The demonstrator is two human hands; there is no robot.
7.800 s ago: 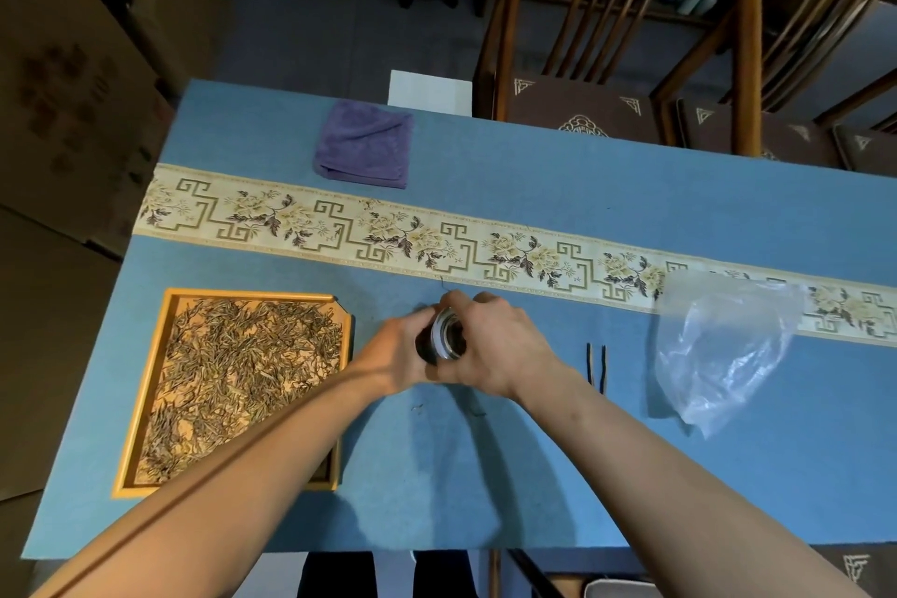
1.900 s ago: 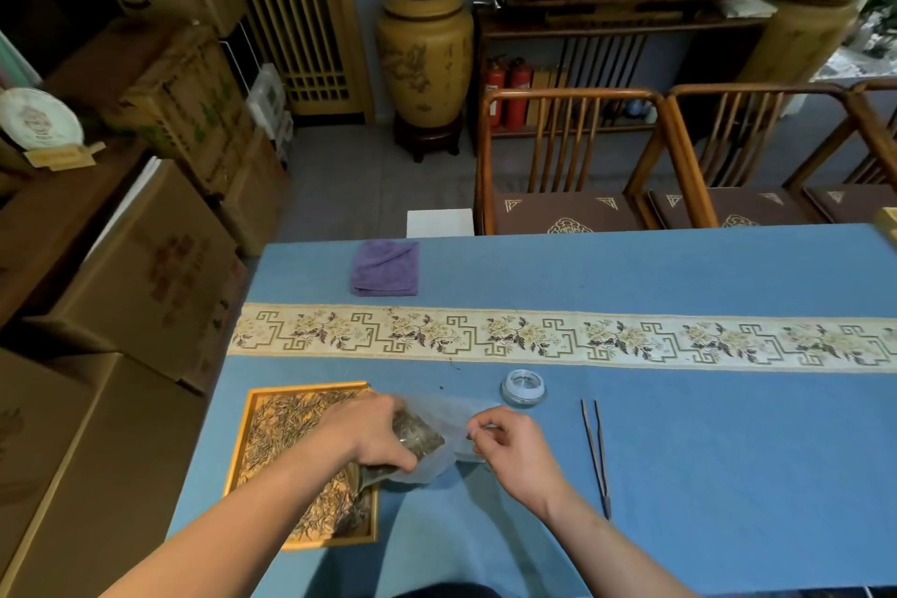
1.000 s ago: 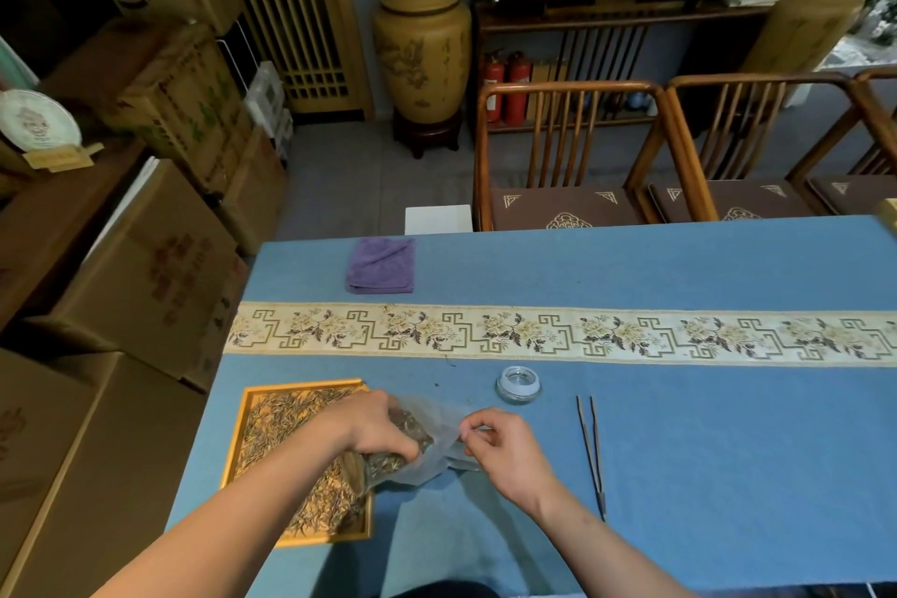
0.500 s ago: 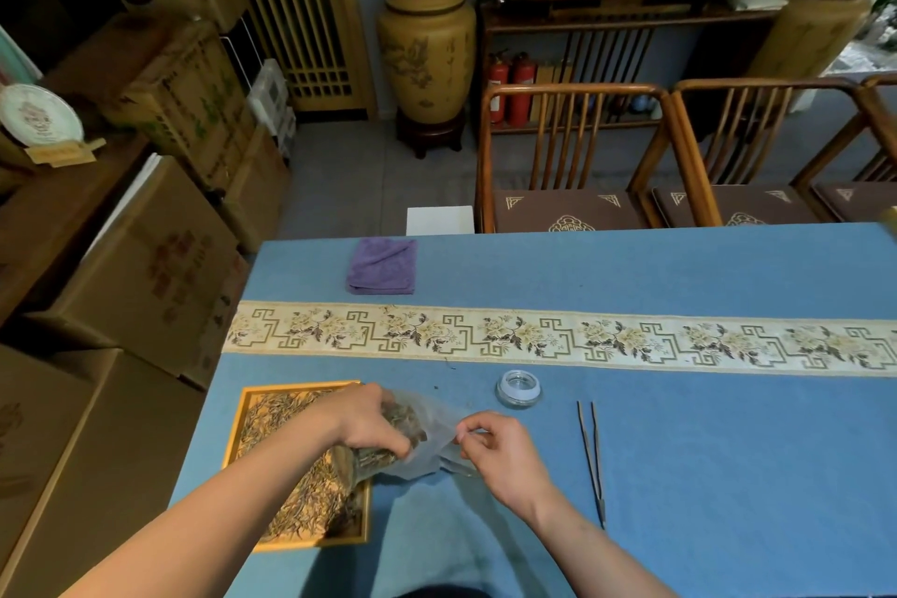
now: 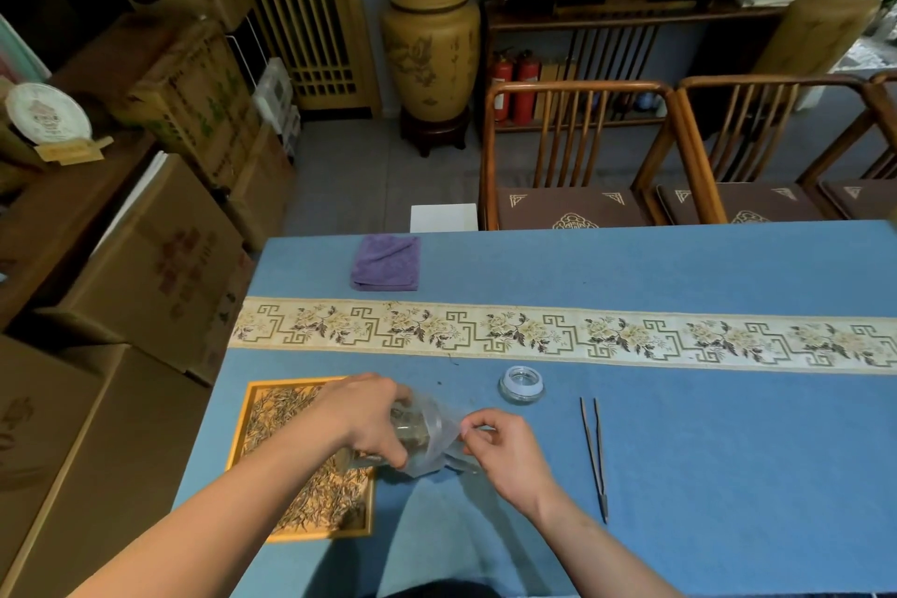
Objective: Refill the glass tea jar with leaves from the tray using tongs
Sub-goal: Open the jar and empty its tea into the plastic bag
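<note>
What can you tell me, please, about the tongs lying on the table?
The tongs are two thin, dark, straight arms, perhaps metal or dark wood. The arms are joined at the end nearest the person and slightly spread at the far tips. They lie flat on the blue table cloth, right of the right hand and nearer than the small round glass lid. Nothing else touches them.

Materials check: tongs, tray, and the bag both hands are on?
Tongs: two thin dark strips joined at the near end, matte; probably bamboo or dark metal, can't tell which. Tray: yellow-orange frame, looks like bamboo or wood. Bag: thin clear plastic, crinkled, contents showing through.
</note>
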